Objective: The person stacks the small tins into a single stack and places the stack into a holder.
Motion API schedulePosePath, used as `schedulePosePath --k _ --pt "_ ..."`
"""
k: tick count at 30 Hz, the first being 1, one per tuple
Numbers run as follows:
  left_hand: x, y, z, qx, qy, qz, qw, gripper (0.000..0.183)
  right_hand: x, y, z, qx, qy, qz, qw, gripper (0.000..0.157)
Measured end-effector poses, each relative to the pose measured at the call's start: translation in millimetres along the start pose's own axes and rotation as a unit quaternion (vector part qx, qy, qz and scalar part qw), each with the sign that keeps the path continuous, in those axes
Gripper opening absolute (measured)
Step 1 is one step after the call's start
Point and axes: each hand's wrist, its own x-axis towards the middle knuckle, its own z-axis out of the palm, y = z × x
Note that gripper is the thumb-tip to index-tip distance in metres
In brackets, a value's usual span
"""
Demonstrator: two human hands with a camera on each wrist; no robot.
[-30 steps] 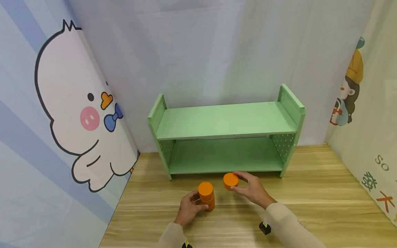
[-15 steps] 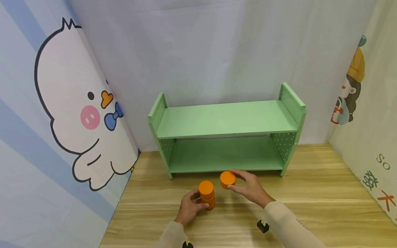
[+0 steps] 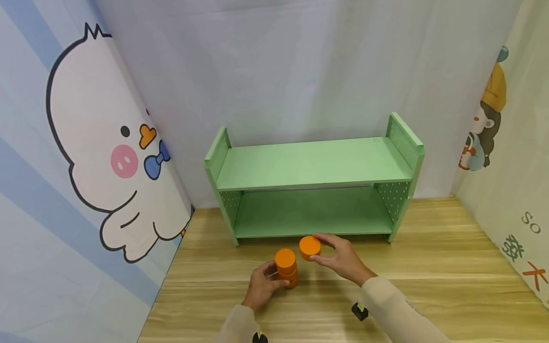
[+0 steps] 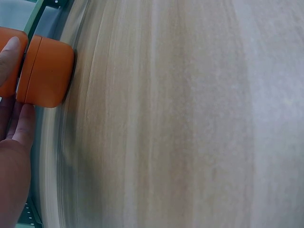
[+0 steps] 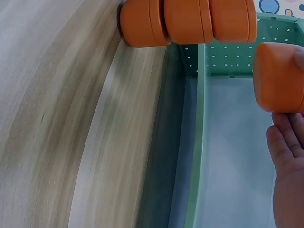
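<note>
Three small orange round containers with lids, piled upright as a stack [image 3: 285, 261], stand on the wooden table in front of the shelf. My left hand [image 3: 260, 287] grips the stack low from the left, thumb in front and fingers behind; in the left wrist view the thumb lies on the middle container [image 4: 9, 71], above the bottom container [image 4: 51, 72]. A matching orange container [image 3: 310, 248] is pinched between thumb and fingers of my right hand [image 3: 344, 260]. It is held off the table, to the right of the stack and apart from it, as the right wrist view shows.
Just behind the hands stands a light green two-tier shelf [image 3: 313, 164] with perforated side panels. Wood-grain table [image 3: 433, 257] extends on both sides. A grey curtain [image 3: 274, 71] hangs behind, and printed cartoon curtains [image 3: 92, 124] flank the left and right.
My right hand has moved steadily left with its orange container, closer to the stack. The left hand has kept its hold, and the stack stays in place.
</note>
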Motion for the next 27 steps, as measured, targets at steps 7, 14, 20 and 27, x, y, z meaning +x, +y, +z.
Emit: schedulePosePath --k 7,14,20,27 --pt "-0.6 0.6 0.0 -0.006 -0.002 0.008 1.0 0.056 2.1 -4.0 2.2 -0.001 0.001 -0.019 1.0 0.055" --pt "1.3 -2.7 0.0 -0.001 0.001 0.011 0.9999 0.056 3.2 -5.4 5.2 -0.006 0.0 -0.029 1.0 0.054" --pt "1.4 -2.3 -0.2 0.004 -0.002 0.011 0.9999 0.055 4.2 -8.4 9.0 0.002 -0.01 -0.028 1.0 0.054" --pt "1.8 -0.9 -0.6 0.003 -0.002 0.004 1.0 0.053 5.3 -11.7 14.3 0.009 -0.015 -0.032 0.999 0.055"
